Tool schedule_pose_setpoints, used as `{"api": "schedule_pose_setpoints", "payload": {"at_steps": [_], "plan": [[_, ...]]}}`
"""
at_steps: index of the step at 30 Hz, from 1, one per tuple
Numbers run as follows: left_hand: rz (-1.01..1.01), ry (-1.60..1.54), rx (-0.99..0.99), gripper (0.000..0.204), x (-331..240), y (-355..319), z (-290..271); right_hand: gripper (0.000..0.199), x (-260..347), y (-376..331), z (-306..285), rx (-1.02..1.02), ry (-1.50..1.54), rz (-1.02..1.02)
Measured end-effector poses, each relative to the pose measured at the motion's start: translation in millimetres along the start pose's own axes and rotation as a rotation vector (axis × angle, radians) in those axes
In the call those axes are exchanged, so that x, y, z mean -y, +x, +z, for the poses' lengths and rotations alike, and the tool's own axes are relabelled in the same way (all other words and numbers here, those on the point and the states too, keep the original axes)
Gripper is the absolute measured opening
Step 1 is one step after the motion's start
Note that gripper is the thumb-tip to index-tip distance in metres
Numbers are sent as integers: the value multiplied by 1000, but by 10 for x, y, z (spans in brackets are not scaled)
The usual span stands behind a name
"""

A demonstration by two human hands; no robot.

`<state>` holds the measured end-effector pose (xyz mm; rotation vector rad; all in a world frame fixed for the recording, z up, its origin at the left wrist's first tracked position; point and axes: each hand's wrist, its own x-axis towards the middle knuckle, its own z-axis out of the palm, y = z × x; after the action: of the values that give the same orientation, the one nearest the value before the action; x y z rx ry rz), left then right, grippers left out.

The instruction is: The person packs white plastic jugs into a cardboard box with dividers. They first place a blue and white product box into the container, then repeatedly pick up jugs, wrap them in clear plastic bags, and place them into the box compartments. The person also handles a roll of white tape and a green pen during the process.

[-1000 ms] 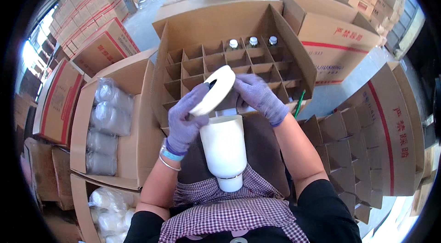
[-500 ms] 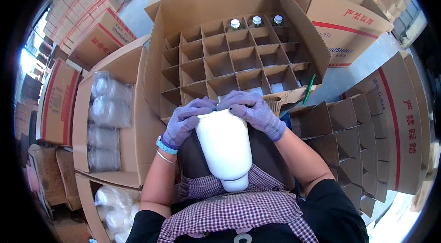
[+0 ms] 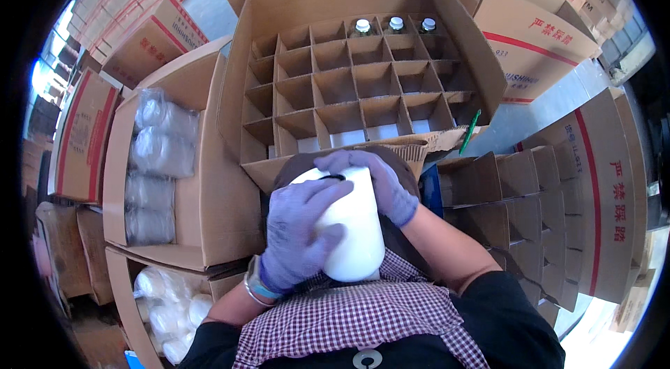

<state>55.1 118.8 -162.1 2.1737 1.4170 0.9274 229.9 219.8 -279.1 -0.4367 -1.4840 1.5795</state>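
At the left, an open cardboard box [image 3: 209, 187] holds crinkled clear-plastic packs [image 3: 157, 152] of bottles, stacked in a column. The left hand [image 3: 296, 233], in a thin lilac glove, wraps its fingers over the side of a smooth white plastic bottle [image 3: 352, 229], a plain cylinder lying on the person's lap just before the near edge of the divided carton [image 3: 363, 83]. The right hand [image 3: 380, 180], gloved alike, clasps the bottle's top end. Brown corrugated dividers split that carton into square cells; three capped bottles [image 3: 396, 24] stand along its far edge. Folded divider grids [image 3: 523, 194] lie at the right.
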Motion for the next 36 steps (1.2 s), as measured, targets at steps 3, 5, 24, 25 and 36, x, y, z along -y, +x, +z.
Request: {"api": "schedule_pose_setpoints", "payload": {"at_steps": [3, 5, 24, 25, 36], "plan": [[11, 62, 24, 59, -45, 55, 0, 36, 97, 37, 96, -83, 69, 117], [-92, -351, -46, 51, 633, 103, 126, 40, 445, -89, 118, -161, -65, 218], [42, -336, 203, 54, -17, -29, 329, 72, 1945, -219, 1103, 1185, -902, -436], [25, -311, 95, 55, -10, -172, 319, 80, 2021, -219, 972, 1090, -1011, -161], [-181, -984, 549, 82, 335, -555, -29, 89, 2100, -424, 707, 805, -1119, -455]]}}
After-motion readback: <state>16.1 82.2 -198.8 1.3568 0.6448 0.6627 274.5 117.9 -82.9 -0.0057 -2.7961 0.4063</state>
